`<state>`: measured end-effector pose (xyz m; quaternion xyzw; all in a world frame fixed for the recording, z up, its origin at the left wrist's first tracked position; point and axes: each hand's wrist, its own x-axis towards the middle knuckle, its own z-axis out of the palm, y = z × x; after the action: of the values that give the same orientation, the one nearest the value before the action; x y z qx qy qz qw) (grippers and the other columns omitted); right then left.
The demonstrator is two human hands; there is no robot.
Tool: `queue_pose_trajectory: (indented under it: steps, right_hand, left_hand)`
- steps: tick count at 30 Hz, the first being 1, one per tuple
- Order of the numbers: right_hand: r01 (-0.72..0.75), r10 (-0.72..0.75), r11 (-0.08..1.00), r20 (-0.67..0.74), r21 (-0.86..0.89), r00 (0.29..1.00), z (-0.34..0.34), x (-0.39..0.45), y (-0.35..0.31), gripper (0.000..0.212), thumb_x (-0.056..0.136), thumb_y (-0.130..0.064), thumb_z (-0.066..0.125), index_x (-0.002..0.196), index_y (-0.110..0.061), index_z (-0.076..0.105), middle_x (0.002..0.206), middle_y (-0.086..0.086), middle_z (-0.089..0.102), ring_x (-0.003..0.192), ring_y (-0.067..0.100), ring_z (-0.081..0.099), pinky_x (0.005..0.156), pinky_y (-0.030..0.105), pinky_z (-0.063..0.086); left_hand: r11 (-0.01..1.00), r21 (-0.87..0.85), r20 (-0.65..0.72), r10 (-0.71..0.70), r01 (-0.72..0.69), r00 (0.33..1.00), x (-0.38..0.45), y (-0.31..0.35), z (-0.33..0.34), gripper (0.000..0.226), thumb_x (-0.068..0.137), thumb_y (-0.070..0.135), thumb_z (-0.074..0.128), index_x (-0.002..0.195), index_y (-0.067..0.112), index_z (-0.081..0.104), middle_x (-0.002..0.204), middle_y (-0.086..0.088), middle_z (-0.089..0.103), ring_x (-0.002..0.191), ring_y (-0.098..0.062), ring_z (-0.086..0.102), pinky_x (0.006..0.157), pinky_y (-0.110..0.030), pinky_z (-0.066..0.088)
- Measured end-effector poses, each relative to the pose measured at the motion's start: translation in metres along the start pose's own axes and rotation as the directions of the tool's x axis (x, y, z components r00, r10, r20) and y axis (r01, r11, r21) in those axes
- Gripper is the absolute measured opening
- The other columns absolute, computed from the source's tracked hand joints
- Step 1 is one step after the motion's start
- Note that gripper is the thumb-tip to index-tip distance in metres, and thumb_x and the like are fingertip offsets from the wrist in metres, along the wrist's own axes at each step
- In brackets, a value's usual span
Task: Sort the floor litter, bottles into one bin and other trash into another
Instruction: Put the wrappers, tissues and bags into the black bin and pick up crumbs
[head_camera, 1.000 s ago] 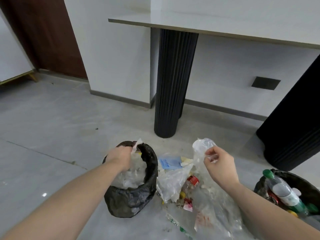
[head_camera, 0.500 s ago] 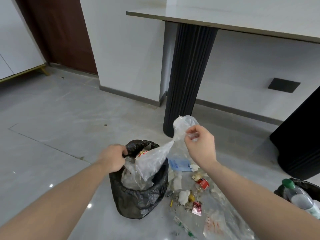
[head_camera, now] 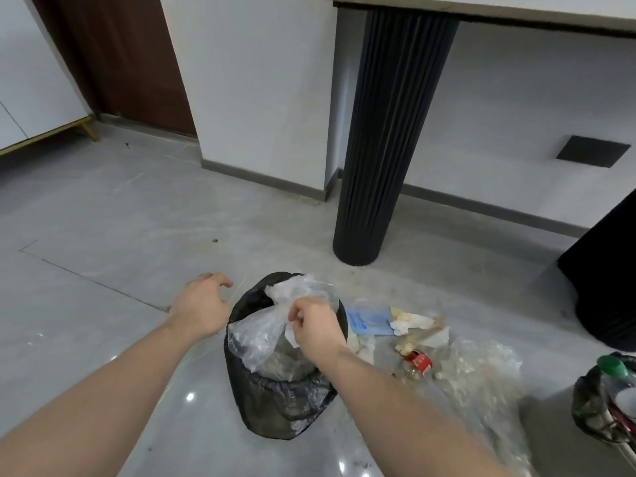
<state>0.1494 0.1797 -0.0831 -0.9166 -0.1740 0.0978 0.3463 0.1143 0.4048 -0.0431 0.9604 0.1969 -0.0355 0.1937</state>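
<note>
A black-lined bin (head_camera: 275, 404) stands on the floor in front of me, stuffed with clear plastic. My right hand (head_camera: 315, 325) hovers over its mouth, pinching a clear plastic bag (head_camera: 268, 325) that drapes into the bin. Just left of the rim, my left hand (head_camera: 203, 308) floats with its fingers spread and holds nothing. Right of the bin lies loose litter: a blue packet (head_camera: 364, 320), crumpled tissues (head_camera: 409, 321), a small bottle with a red label (head_camera: 418, 363) and a sheet of clear plastic (head_camera: 481, 370). A second black-lined bin (head_camera: 592, 407) at the right edge holds a green-capped bottle (head_camera: 614, 368).
A black ribbed table leg (head_camera: 385, 142) stands behind the bin, and a second dark ribbed base (head_camera: 605, 270) fills the right side. A white wall with a grey skirting runs behind. The grey tiled floor stretches to the left, towards a brown door (head_camera: 117, 56).
My right hand has swung the clear plastic bag from above the litter pile down into the left bin. My left hand has let go of the bin's rim and opened.
</note>
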Motion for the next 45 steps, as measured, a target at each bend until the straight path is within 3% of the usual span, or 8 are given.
queue_pose_trajectory:
  steps: [8, 14, 18, 23, 29, 35, 39, 45]
  right_hand:
    - [-0.19, 0.191, 0.981, 0.227, -0.026, 0.955, 0.052, 0.021, 0.026, 0.038, 0.092, 0.003, 0.053, 0.124, -0.017, 0.057, 0.117, 0.009, 0.066, 0.106, 0.027, 0.064, 0.087, 0.033, 0.054]
    - [-0.286, 0.317, 0.948, 0.508, -0.141, 0.801, 0.073, 0.031, 0.042, 0.059, 0.087, -0.013, 0.054, 0.144, -0.02, 0.037, 0.142, 0.013, 0.049, 0.129, 0.035, 0.051, 0.109, 0.046, 0.044]
    - [-0.2, 0.245, 0.968, 0.419, -0.149, 0.874, 0.046, 0.022, 0.036, 0.06, 0.09, -0.017, 0.055, 0.148, -0.021, 0.038, 0.142, 0.015, 0.052, 0.126, 0.035, 0.055, 0.103, 0.04, 0.049]
    - [-0.089, 0.095, 0.993, 0.083, -0.072, 0.992, -0.028, -0.025, 0.041, 0.042, 0.086, -0.009, 0.053, 0.124, -0.025, 0.061, 0.125, 0.003, 0.065, 0.111, 0.026, 0.062, 0.09, 0.033, 0.05]
    - [-0.217, 0.222, 0.975, -0.297, 0.051, 0.929, -0.098, -0.112, 0.119, 0.032, 0.085, -0.009, 0.052, 0.103, -0.032, 0.065, 0.097, -0.012, 0.067, 0.069, 0.008, 0.056, 0.067, 0.024, 0.043]
    - [-0.493, 0.473, 0.869, -0.215, -0.045, 0.854, -0.097, -0.206, 0.216, 0.037, 0.082, -0.016, 0.056, 0.115, -0.032, 0.059, 0.123, -0.012, 0.058, 0.085, 0.014, 0.065, 0.079, 0.035, 0.053]
    - [-0.572, 0.564, 0.814, -0.096, -0.101, 0.82, -0.079, -0.245, 0.257, 0.039, 0.087, -0.028, 0.063, 0.125, -0.028, 0.054, 0.132, -0.008, 0.051, 0.097, 0.015, 0.064, 0.079, 0.031, 0.051]
    - [-0.665, 0.669, 0.739, 0.011, -0.108, 0.743, -0.06, -0.259, 0.294, 0.062, 0.077, -0.016, 0.062, 0.137, -0.022, 0.048, 0.144, -0.002, 0.042, 0.126, 0.024, 0.051, 0.098, 0.031, 0.047]
  left_hand:
    - [0.995, -0.067, -0.011, 0.077, -0.077, 0.997, 0.004, 0.025, 0.008, 0.057, 0.081, 0.0, 0.051, 0.129, 0.028, 0.059, 0.14, 0.002, 0.051, 0.127, -0.024, 0.05, 0.101, -0.04, 0.046]
    - [0.983, -0.037, -0.002, 0.177, -0.177, 0.984, 0.004, 0.055, 0.018, 0.053, 0.083, 0.0, 0.052, 0.128, 0.028, 0.06, 0.139, 0.003, 0.051, 0.126, -0.024, 0.049, 0.099, -0.036, 0.046]
    - [0.968, -0.024, 0.03, 0.249, -0.249, 0.968, -0.001, 0.077, 0.02, 0.054, 0.083, -0.002, 0.054, 0.129, 0.025, 0.06, 0.137, 0.004, 0.052, 0.126, -0.023, 0.049, 0.099, -0.036, 0.046]
    - [0.943, 0.009, 0.074, 0.33, -0.332, 0.941, -0.016, 0.109, 0.023, 0.053, 0.082, 0.001, 0.056, 0.129, 0.024, 0.062, 0.134, 0.002, 0.054, 0.124, -0.025, 0.052, 0.101, -0.037, 0.046]
    - [0.871, 0.015, 0.209, 0.478, -0.491, 0.853, -0.049, 0.161, 0.035, 0.05, 0.083, 0.009, 0.052, 0.13, 0.025, 0.059, 0.133, 0.003, 0.052, 0.125, -0.023, 0.051, 0.105, -0.04, 0.044]
    - [0.794, 0.089, 0.474, 0.497, -0.602, 0.727, -0.069, 0.224, 0.074, 0.047, 0.088, 0.015, 0.057, 0.134, 0.027, 0.056, 0.132, 0.001, 0.05, 0.123, -0.023, 0.051, 0.102, -0.034, 0.043]
    - [0.793, 0.11, 0.523, 0.466, -0.599, 0.714, -0.08, 0.24, 0.113, 0.046, 0.089, 0.016, 0.057, 0.134, 0.026, 0.056, 0.136, -0.001, 0.051, 0.122, -0.025, 0.053, 0.1, -0.036, 0.045]
    - [0.769, 0.217, 0.648, 0.347, -0.602, 0.678, -0.11, 0.214, 0.191, 0.038, 0.084, 0.017, 0.06, 0.121, 0.02, 0.062, 0.127, -0.003, 0.055, 0.113, -0.026, 0.058, 0.096, -0.04, 0.051]
